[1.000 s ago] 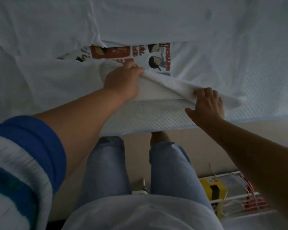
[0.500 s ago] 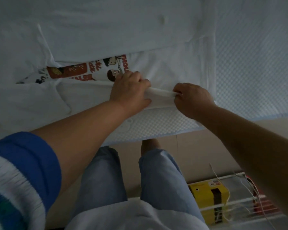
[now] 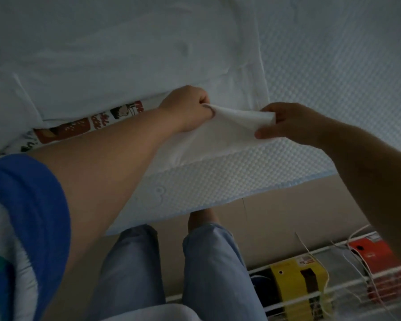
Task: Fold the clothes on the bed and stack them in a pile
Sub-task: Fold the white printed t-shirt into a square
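The left hand [image 3: 188, 107] and the right hand [image 3: 287, 122] are both pinching one edge of the white t-shirt [image 3: 236, 126]. The edge is stretching between them, lifted a little above the bed [image 3: 333, 66].

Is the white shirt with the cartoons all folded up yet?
Partly folded: white printed T-shirt overlaps its print; left hand and right hand pinch its lifted hem.

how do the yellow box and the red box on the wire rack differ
The yellow box sits nearer the person's legs; the red box sits further right, close under the right forearm. The yellow box shows a dark vertical band on its face, while the red box shows a pale label near its top. Both rest on the white wire rack on the floor beside the bed, with thin cords trailing over them.
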